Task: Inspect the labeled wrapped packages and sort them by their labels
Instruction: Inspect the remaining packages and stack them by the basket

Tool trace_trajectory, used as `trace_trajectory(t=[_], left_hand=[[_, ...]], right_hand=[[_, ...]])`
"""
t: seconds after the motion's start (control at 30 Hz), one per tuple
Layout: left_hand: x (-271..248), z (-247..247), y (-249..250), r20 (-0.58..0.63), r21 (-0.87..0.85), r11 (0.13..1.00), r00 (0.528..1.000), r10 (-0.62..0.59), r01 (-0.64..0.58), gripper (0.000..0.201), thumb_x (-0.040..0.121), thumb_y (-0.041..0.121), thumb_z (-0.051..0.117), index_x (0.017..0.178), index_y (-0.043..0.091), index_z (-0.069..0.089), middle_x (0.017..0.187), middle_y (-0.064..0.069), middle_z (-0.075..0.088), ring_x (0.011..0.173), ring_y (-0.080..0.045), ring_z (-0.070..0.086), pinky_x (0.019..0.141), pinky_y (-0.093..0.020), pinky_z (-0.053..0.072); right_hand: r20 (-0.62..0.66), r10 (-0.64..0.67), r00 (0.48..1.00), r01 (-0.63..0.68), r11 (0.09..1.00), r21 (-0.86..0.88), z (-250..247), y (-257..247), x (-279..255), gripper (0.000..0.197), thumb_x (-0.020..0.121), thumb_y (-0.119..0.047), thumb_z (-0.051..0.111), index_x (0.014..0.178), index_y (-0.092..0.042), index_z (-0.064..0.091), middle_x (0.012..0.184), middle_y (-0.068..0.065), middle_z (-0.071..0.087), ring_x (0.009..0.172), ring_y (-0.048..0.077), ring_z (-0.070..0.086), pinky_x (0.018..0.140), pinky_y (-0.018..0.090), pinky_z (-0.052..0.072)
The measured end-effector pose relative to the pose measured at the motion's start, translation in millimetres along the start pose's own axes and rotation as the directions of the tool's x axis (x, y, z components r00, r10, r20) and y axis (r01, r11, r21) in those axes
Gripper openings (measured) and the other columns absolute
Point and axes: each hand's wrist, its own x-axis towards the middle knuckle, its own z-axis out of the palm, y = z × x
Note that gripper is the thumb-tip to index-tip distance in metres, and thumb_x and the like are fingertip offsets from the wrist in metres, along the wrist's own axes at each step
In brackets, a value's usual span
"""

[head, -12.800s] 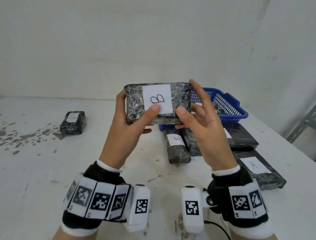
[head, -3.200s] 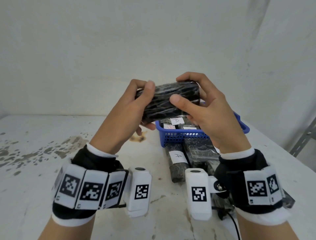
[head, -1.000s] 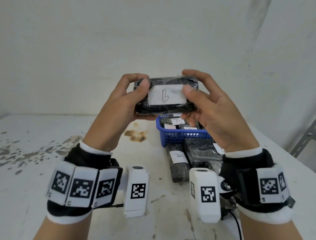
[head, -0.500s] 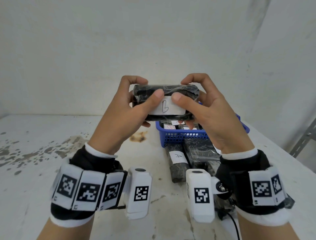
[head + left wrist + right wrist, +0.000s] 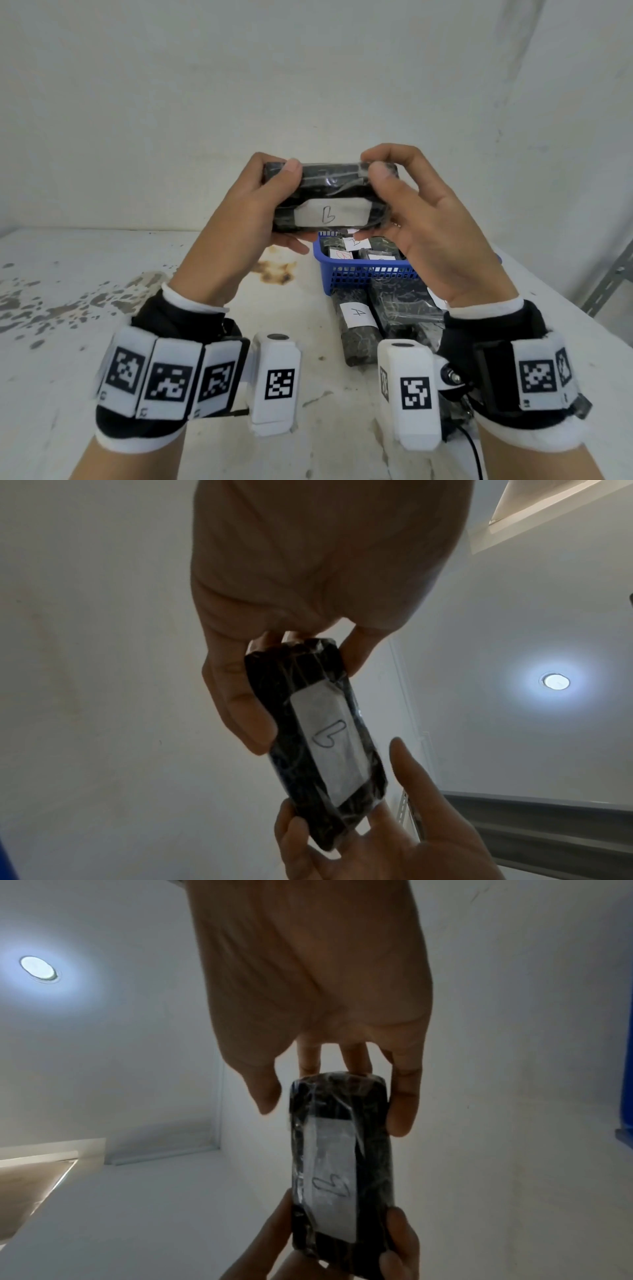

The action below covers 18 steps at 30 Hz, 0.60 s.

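- We held the black wrapped package (image 5: 329, 198) in the air above the desk (image 5: 102, 342), over the blue basket (image 5: 359, 274) at the desk's far right.
- Our left hand (image 5: 239, 219) gripped its left end, thumb curled over the top edge, fingers behind.
- Our right hand (image 5: 421, 226) gripped the right end in like manner, thumb on the top edge.
- The white label (image 5: 330, 212) faced us, on the lower part of the visible face, its mark reading as a "b".
- Against the frame half a second before, both thumbs had moved off the label up to the top edge, and the label lay fully uncovered.
- Labelled packages lay in the basket; a package marked "A" (image 5: 356, 329) lay on the desk just before it, unmoved.
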Motion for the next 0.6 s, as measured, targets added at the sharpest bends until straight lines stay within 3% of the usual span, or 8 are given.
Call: trace_trajectory(t=[0.07,0.2,0.27,0.33,0.4,0.5,0.6], left_hand=[[0.4,0.0,-0.3,-0.003,0.0,1.0,1.0,0.018,-0.018,0.016,0.099,0.03,0.049,0.09,0.017,0.051,0.075,0.003,0.068,0.067,-0.03,0.067,0.065,-0.041,0.053],[1.6,-1.0,-2.9,-0.01,0.028,0.998,0.998,0.064,-0.064,0.015,0.092,0.034,0.059,0.092,0.019,0.056,0.081,-0.007,0.068,0.064,-0.026,0.064,0.057,-0.034,0.047],[1.5,-0.4,-5.2,-0.008,0.025,0.998,0.998,0.059,-0.059,0.032,0.085,0.041,0.066,0.104,0.018,0.057,0.08,-0.005,0.07,0.065,-0.022,0.064,0.056,-0.031,0.049],[1.9,0.1,-8.4,-0.014,0.045,0.998,0.999,0.042,-0.042,0.058,0.076,0.046,0.076,0.119,0.016,0.053,0.085,-0.003,0.072,0.068,-0.015,0.066,0.062,-0.026,0.054],[2.8,0.6,-10.7,-0.024,0.065,0.996,0.998,0.059,-0.057,0.058,0.077,0.038,0.074,0.124,0.012,0.052,0.089,-0.002,0.073,0.068,-0.01,0.065,0.07,-0.025,0.056],[3.9,1.1,-10.0,-0.045,0.06,0.993,0.993,0.106,-0.103,0.049,0.078,0.029,0.072,0.12,0.009,0.057,0.095,0.0,0.073,0.073,-0.01,0.065,0.067,-0.024,0.054],[1.8,2.6,-8.7,-0.037,0.071,0.99,0.992,0.121,-0.118,0.059,0.066,0.037,0.073,0.117,0.012,0.058,0.1,0.004,0.073,0.08,-0.011,0.07,0.07,-0.023,0.057]], right_hand=[[0.005,0.014,1.0,-0.014,1.0,0.014,-1.4,-1.2,-0.6,0.018,0.087,-0.036,0.064,0.099,-0.023,0.061,0.085,-0.009,0.068,0.079,0.014,0.065,0.068,0.036,0.054],[0.033,0.04,0.999,-0.038,0.997,-0.07,-1.1,-1.2,-2.4,0.022,0.08,-0.039,0.07,0.093,-0.024,0.058,0.084,-0.001,0.069,0.081,0.022,0.07,0.075,0.046,0.062],[0.012,0.05,0.999,-0.048,0.994,-0.101,-0.4,-0.3,-2.2,0.026,0.077,-0.039,0.07,0.096,-0.025,0.059,0.084,-0.001,0.069,0.081,0.023,0.072,0.075,0.047,0.062],[-0.02,0.069,0.997,-0.071,0.992,-0.101,-0.3,1.1,-1.2,0.022,0.086,-0.036,0.067,0.105,-0.026,0.065,0.093,0.003,0.071,0.086,0.023,0.073,0.077,0.046,0.063],[-0.049,0.078,0.996,-0.083,0.99,-0.116,-0.9,0.6,-0.6,0.022,0.094,-0.036,0.061,0.112,-0.026,0.069,0.103,0.003,0.074,0.091,0.018,0.072,0.081,0.04,0.062],[-0.052,0.043,0.998,-0.051,0.985,-0.164,-1.2,-2.1,-1.4,0.038,0.083,-0.046,0.064,0.114,-0.026,0.073,0.105,0.002,0.076,0.093,0.011,0.072,0.082,0.028,0.057],[-0.052,0.022,0.998,-0.032,0.975,-0.22,-1.9,-1.4,-0.8,0.044,0.076,-0.047,0.069,0.115,-0.028,0.072,0.104,0.004,0.076,0.099,0.018,0.073,0.089,0.035,0.059]])
